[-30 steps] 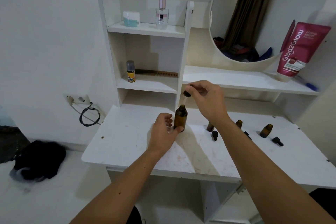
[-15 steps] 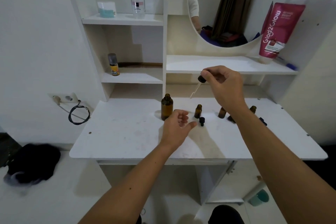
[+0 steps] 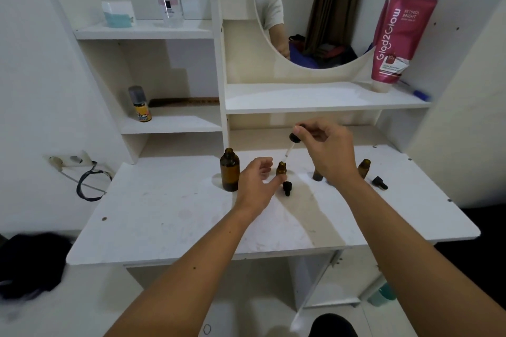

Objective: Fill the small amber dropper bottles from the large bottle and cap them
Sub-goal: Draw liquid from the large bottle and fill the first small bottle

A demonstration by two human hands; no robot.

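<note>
The large amber bottle (image 3: 229,169) stands uncapped on the white table (image 3: 175,213). Just right of it a small amber bottle (image 3: 281,168) stands open, with my left hand (image 3: 254,183) touching its side, thumb against its base. My right hand (image 3: 325,150) pinches the black bulb of a dropper (image 3: 292,145); its glass tip hangs just above that small bottle's mouth. A black dropper cap (image 3: 287,188) stands in front of the small bottle. Another small bottle (image 3: 317,174) is partly hidden behind my right wrist. A third (image 3: 364,168) stands further right, beside a lying black cap (image 3: 380,183).
Shelves rise behind the table with a perfume bottle (image 3: 169,0), a white jar (image 3: 118,13), a small yellow spray can (image 3: 140,104) and a pink tube (image 3: 397,41). A round mirror (image 3: 315,8) hangs above. A cable (image 3: 87,183) hangs from the wall socket at left.
My right hand carried the dropper from the large bottle rightward and down over the small bottle. My left hand let go of the large bottle and reached to the small one.
</note>
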